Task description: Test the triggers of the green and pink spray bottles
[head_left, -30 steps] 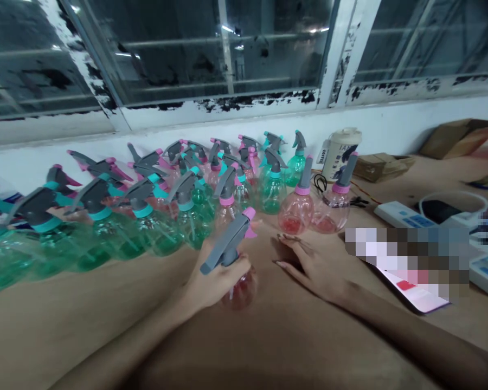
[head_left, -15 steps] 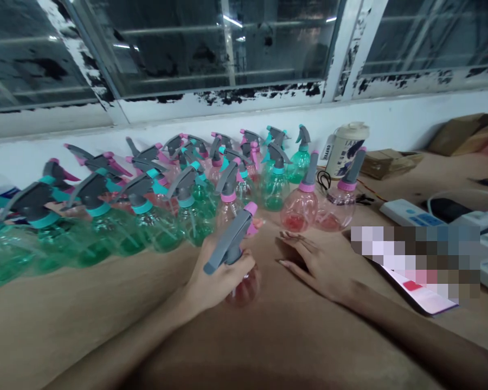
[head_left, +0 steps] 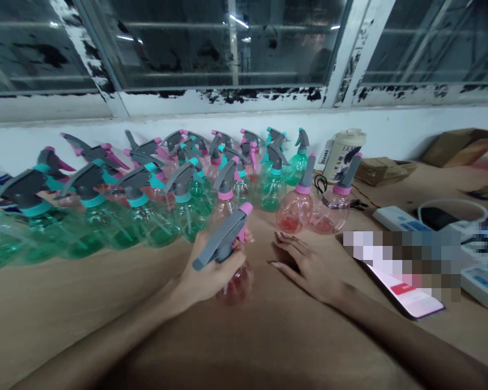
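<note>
My left hand [head_left: 213,273] is closed round the neck of a spray bottle with a clear pink body [head_left: 236,286] and a grey and pink trigger head [head_left: 223,238]. This bottle stands on or just above the brown table, its nozzle pointing away to the right. The fingers on its far side are partly hidden. To its right, my right hand [head_left: 311,265] rests on the table, fingers stretched out, holding nothing. Two pink spray bottles, one nearer [head_left: 295,208] and one further right [head_left: 329,214], stand beyond that hand.
Green spray bottles [head_left: 156,219] with teal collars line the left, with pink ones among and behind them. A paper cup [head_left: 344,154] and cardboard box [head_left: 384,170] stand at the back right. A lit phone [head_left: 421,303] and white power strip [head_left: 402,219] lie right of my right hand.
The whole view has shifted slightly. My left hand keeps its hold on the pink spray bottle, and my right hand stays flat on the table.
</note>
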A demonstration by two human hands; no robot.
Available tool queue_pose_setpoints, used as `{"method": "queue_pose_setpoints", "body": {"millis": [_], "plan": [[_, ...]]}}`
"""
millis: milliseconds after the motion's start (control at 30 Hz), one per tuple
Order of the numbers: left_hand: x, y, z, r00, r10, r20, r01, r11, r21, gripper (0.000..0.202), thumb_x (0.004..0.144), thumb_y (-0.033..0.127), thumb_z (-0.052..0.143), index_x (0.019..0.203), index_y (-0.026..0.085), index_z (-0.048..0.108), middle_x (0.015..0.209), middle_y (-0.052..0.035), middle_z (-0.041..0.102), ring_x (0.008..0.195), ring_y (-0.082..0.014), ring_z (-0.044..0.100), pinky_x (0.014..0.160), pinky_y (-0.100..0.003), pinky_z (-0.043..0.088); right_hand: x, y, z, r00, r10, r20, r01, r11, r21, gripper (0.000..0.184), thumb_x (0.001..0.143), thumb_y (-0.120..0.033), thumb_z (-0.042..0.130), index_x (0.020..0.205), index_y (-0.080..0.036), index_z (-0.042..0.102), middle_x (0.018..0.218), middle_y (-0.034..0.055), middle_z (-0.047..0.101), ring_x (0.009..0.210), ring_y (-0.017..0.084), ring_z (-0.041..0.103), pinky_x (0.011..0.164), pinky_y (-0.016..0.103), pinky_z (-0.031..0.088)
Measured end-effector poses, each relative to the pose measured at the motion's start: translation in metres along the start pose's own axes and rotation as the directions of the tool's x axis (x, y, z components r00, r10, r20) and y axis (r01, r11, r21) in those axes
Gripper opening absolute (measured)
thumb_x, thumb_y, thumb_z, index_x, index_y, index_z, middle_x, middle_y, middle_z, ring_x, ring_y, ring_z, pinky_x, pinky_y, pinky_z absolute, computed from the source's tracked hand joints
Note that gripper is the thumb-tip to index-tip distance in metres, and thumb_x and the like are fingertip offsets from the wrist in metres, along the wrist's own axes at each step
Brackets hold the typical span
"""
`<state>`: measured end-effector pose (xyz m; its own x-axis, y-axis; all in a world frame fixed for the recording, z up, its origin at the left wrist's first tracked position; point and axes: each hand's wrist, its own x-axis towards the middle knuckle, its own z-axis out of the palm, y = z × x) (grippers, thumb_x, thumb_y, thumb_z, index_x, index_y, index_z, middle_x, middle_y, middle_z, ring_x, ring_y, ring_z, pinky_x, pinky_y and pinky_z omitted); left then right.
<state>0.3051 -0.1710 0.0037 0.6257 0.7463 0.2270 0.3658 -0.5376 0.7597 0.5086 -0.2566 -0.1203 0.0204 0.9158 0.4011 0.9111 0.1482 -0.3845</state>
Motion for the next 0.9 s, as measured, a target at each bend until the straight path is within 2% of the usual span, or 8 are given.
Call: {"method": "queue_pose_setpoints", "body": {"millis": [100,267,367,500,733,900], "plan": [[0.0017,0.0005,0.0018,0.996,0.087,-0.003,-0.087,0.996,-0.023,0.001,0.065,0.021,0.047,0.065,0.021,0.048,0.052,0.0055,0.046,0.046,-0.0104,0.042,0.047,-0.023,0.036,-0.0004,0.0005,0.0007,1.0,-0.001,-0.008,0.001,1.0,-0.004,0.045,0.087,-0.045,0.045,0.123,-0.019,0.049,0.13,0.0126,0.051,0.124,0.026,0.043,0.102,0.05,0.036],[0.0006,-0.0007,0.0062,1.0,-0.031,-0.005,0.031,0.999,-0.016,0.021,0.073,0.027,0.047,0.056,0.02,0.036,0.05,0.0065,0.037,0.046,-0.0092,0.037,0.047,-0.023,0.033,-0.0005,0.0009,0.0005,1.0,0.008,0.009,-0.008,1.0,0.008,0.043,0.087,-0.044,0.045,0.122,-0.018,0.05,0.13,0.0126,0.051,0.124,0.025,0.043,0.103,0.048,0.036],[-0.0001,-0.0031,0.0081,0.999,-0.029,-0.032,0.029,1.0,-0.006,0.024,0.073,0.026,0.048,0.055,0.02,0.033,0.051,0.0067,0.034,0.046,-0.0085,0.034,0.046,-0.023,0.031,-0.0006,0.0023,-0.0004,1.0,0.022,0.022,-0.022,1.0,0.019,0.046,0.086,-0.045,0.047,0.124,-0.019,0.048,0.13,0.0124,0.051,0.123,0.025,0.044,0.102,0.048,0.037],[-0.0002,-0.0062,0.0093,0.999,0.021,-0.046,-0.022,1.0,-0.013,0.024,0.073,0.025,0.05,0.057,0.02,0.033,0.051,0.0067,0.034,0.047,-0.0085,0.033,0.046,-0.023,0.031,-0.0011,0.0036,-0.001,0.999,0.023,0.026,-0.023,1.0,0.017,0.046,0.087,-0.045,0.047,0.124,-0.017,0.047,0.131,0.013,0.05,0.124,0.024,0.043,0.104,0.046,0.036],[-0.0016,-0.0055,0.0085,0.999,0.008,-0.044,-0.009,1.0,-0.022,0.029,0.075,0.025,0.051,0.056,0.02,0.031,0.049,0.007,0.031,0.045,-0.008,0.029,0.043,-0.023,0.028,-0.0009,0.0024,-0.0014,1.0,0.012,0.006,-0.012,1.0,0.016,0.046,0.086,-0.045,0.046,0.124,-0.018,0.048,0.13,0.0126,0.051,0.123,0.025,0.044,0.102,0.048,0.037],[-0.0008,-0.0076,0.0073,1.0,-0.018,0.019,0.018,1.0,-0.003,0.024,0.077,0.029,0.051,0.058,0.02,0.04,0.053,0.0046,0.041,0.049,-0.01,0.04,0.048,-0.024,0.034,-0.0008,0.0037,-0.0014,1.0,0.007,0.011,-0.007,1.0,0.011,0.046,0.087,-0.045,0.046,0.124,-0.019,0.047,0.129,0.0122,0.052,0.122,0.025,0.045,0.102,0.049,0.037]]}}
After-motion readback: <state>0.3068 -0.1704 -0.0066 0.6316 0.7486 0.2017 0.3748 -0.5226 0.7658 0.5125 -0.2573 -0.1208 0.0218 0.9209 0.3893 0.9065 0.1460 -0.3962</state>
